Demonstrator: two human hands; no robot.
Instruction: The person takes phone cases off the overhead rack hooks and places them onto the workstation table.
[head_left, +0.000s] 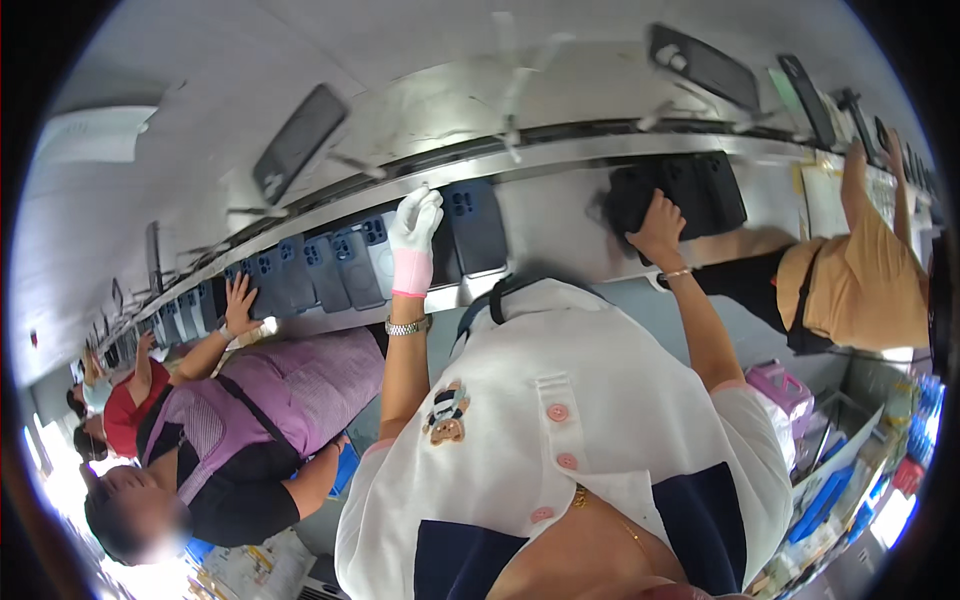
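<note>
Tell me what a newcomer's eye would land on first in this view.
First, the left hand in a white glove with a pink cuff, reaching to a dark phone case on the conveyor belt. To its left runs a row of grey-blue cases; to its right the bare right hand rests on a black stack. A person in purple works alongside at left.

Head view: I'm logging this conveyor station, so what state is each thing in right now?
Row of dark blue phone cases: lying side by side on the grey conveyor belt.
Left hand in a white glove: fingers resting on a case, no closed grip.
Bare right hand: pressed flat on the black cases.
Silver wristwatch: worn on the left wrist.
</note>
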